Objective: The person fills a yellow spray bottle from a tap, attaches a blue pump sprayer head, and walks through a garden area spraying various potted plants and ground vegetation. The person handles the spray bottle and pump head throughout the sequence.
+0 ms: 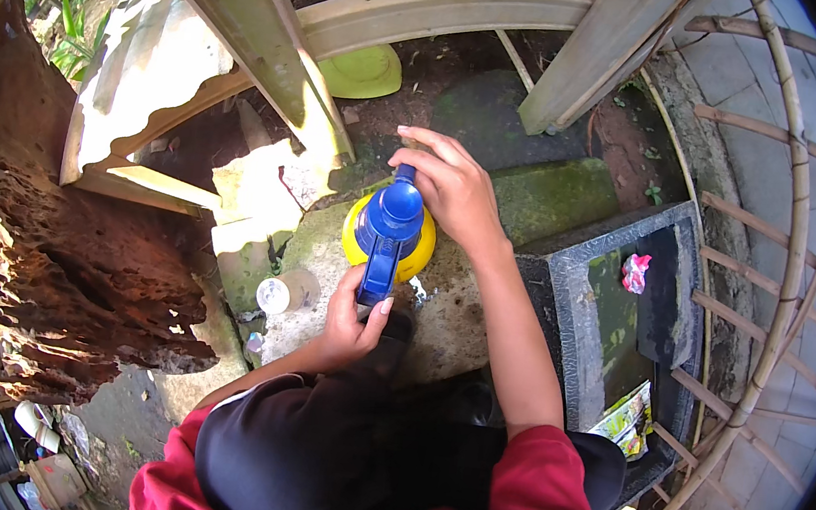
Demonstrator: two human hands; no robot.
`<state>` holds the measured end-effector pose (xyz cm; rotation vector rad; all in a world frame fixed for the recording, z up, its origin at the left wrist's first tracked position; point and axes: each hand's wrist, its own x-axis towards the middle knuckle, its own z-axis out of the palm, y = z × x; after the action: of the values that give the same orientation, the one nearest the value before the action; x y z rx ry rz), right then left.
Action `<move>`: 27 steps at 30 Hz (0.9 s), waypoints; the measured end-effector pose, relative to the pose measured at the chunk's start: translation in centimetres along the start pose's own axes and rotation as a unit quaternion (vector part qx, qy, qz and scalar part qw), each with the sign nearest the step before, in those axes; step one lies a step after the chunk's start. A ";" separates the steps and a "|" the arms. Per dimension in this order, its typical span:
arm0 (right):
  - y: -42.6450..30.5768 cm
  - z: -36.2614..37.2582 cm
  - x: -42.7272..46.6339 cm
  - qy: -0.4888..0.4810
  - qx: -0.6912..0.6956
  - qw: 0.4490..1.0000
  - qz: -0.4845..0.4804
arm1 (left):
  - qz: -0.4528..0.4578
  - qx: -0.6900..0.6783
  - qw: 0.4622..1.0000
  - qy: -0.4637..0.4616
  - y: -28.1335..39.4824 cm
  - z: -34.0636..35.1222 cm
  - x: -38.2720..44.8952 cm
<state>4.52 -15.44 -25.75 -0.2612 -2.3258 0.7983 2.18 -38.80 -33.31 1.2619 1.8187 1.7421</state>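
A hand pump sprayer with a blue head and a yellow tank (420, 253) is upright in front of me, seen from above. My left hand (355, 324) grips the lower end of its blue handle (380, 271), thumb on one side and fingers on the other. At the far end of the sprayer, the fingers of my right hand (453, 188) curl around the small blue nozzle (406, 173); the thumb is mostly hidden. Beside my left hand, a clear plastic cup or bottle with a white end (287, 292) is on the stone slab (444, 335).
To the right is a black-edged stone basin (567, 318) with a crumpled pink wrapper (635, 272) and a printed packet (627, 420). Pale posts (589, 56) rise ahead, near a yellow-green plastic piece (361, 72). Rotten wood (73, 277) stands at left, a bamboo lattice (782, 282) at right.
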 end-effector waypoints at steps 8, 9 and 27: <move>-0.2 -6.2 -0.1 -0.200 -0.019 0.978 0.060 | 0.040 0.277 0.956 0.087 -0.1 -4.3 3.6; -0.7 -7.0 0.1 -0.248 0.028 0.963 0.099 | 0.006 0.319 0.940 0.119 -0.5 -4.7 4.1; -6.2 -8.0 0.7 -0.173 0.008 0.978 0.113 | -0.092 0.164 0.975 -0.117 5.4 -6.6 11.1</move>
<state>9.24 -16.31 -16.84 -0.4148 -2.6444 1.0439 -7.00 -35.26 -23.29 1.3047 2.0595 1.1755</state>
